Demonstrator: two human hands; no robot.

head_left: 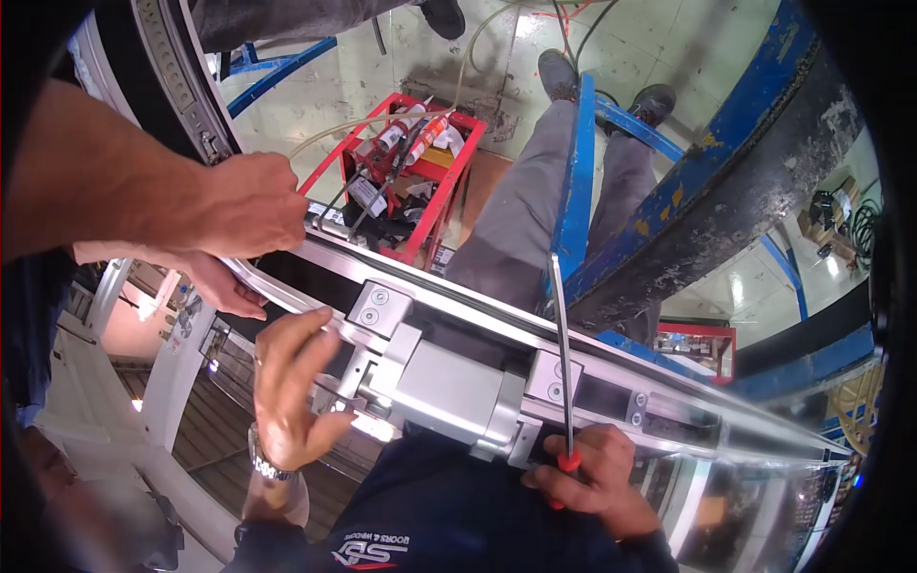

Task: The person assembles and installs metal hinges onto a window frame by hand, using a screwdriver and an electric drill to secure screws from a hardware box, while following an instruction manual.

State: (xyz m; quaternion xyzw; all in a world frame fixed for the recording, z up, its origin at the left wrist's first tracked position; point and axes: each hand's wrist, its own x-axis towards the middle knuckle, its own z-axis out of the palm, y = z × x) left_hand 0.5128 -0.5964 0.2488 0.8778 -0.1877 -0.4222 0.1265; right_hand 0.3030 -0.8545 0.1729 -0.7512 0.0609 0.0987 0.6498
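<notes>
My left hand, with a watch at the wrist, has its fingers spread beside the left end of a silver hinge on a long metal profile. Its fingertips lie near the profile's edge; contact is unclear. At the right of the hinge, my right hand is closed around the red handle of a screwdriver. The long shaft points up across the profile. A co-worker's fist is at the profile's upper left, and another hand is just below it; what they hold is hidden.
A red cart with tubes and tools stands beyond the profile. Blue metal supports rise at the upper right. My legs are behind the profile, and another person's leg shows at the top. A hose runs over the cart.
</notes>
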